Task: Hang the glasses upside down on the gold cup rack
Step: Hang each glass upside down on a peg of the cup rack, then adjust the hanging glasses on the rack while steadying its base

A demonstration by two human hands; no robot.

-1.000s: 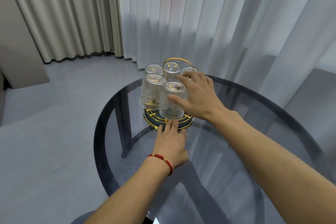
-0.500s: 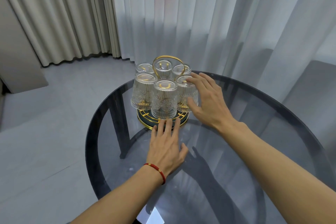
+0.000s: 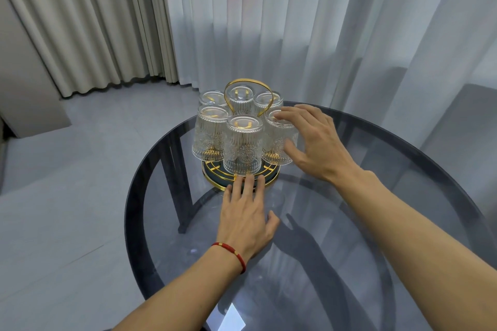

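Observation:
The gold cup rack (image 3: 215,176) with a dark round base and a gold loop handle stands on the far part of the table. Several ribbed clear glasses hang on it upside down; the front glass (image 3: 243,146) faces me. My left hand (image 3: 246,216) lies flat on the table with its fingertips touching the rack's base rim. My right hand (image 3: 313,142) is spread around the right-hand glass (image 3: 277,140), thumb low at its side and fingertips at its upturned bottom; the fingers are apart.
A round smoked-glass table (image 3: 403,223) with a dark frame carries the rack. Sheer white curtains hang close behind it, beige drapes to the left. Grey tiled floor lies to the left. A grey seat stands at the right behind the curtain.
My right hand has slid from the front glass to the right-hand glass and its fingers have loosened. My left hand stays at the base rim, thumb now spread.

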